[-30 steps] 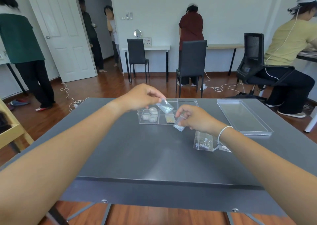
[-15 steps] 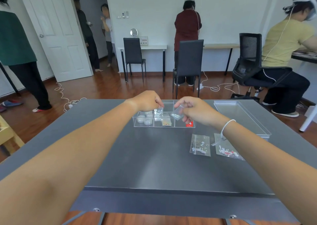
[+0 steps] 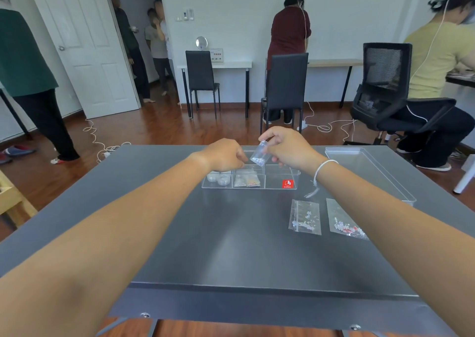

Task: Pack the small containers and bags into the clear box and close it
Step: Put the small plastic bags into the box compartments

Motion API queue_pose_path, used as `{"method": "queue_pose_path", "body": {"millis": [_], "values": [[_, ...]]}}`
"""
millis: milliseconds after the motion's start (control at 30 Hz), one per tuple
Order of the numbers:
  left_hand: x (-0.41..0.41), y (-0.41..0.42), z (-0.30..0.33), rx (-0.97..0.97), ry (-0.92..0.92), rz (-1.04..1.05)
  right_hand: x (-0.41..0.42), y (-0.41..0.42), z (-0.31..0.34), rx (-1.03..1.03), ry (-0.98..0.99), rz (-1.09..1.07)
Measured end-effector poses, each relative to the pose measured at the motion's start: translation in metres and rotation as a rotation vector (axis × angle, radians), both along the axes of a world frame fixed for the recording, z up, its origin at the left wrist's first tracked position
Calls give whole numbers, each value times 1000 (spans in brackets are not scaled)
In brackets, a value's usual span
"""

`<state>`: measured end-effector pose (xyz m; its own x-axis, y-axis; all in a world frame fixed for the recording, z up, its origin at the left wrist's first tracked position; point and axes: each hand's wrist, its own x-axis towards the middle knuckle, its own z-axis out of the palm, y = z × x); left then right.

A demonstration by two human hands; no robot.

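The clear box [image 3: 280, 185] with a red sticker stands open in the middle of the grey table. Its left compartment holds small round containers [image 3: 218, 178]; the middle front one holds small bags [image 3: 247, 181]. My right hand [image 3: 289, 147] pinches a small clear bag of beads [image 3: 260, 155] by its top, hanging just above the box's rear middle. My left hand [image 3: 223, 156] hovers over the box's left half with fingers curled down at another bag [image 3: 248, 168] in the rear compartment; I cannot tell whether it still grips it. Two more bags, one with pale beads [image 3: 305, 217] and one with red beads [image 3: 345, 224], lie on the table.
The box's clear lid [image 3: 370, 172] lies flat at the table's right side. Beyond the far edge stand black chairs [image 3: 285, 89], and several people are in the room. Cables run across the wooden floor.
My left hand came down with its bag into the box's middle compartments. My right hand rose from the table with its bag to above the box.
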<state>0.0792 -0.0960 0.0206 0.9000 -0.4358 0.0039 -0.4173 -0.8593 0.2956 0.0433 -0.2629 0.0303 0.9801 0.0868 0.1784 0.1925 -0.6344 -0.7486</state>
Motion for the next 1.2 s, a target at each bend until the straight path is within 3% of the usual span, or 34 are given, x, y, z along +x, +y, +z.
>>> {"method": "queue_pose_path", "body": {"millis": [467,933,1100,1200], "values": [[-3,30,-6,-79,-11,-23,20,19,-11,-282,90,65],[-4,31,-12,-99,-27,-53,17,29,-14,-532,62,-23],[-8,29,-13,-91,-78,-50,13,23,-14,-534,5,-23],[-14,26,-10,-88,-147,-67,6,11,-10,-434,-106,-15]]}}
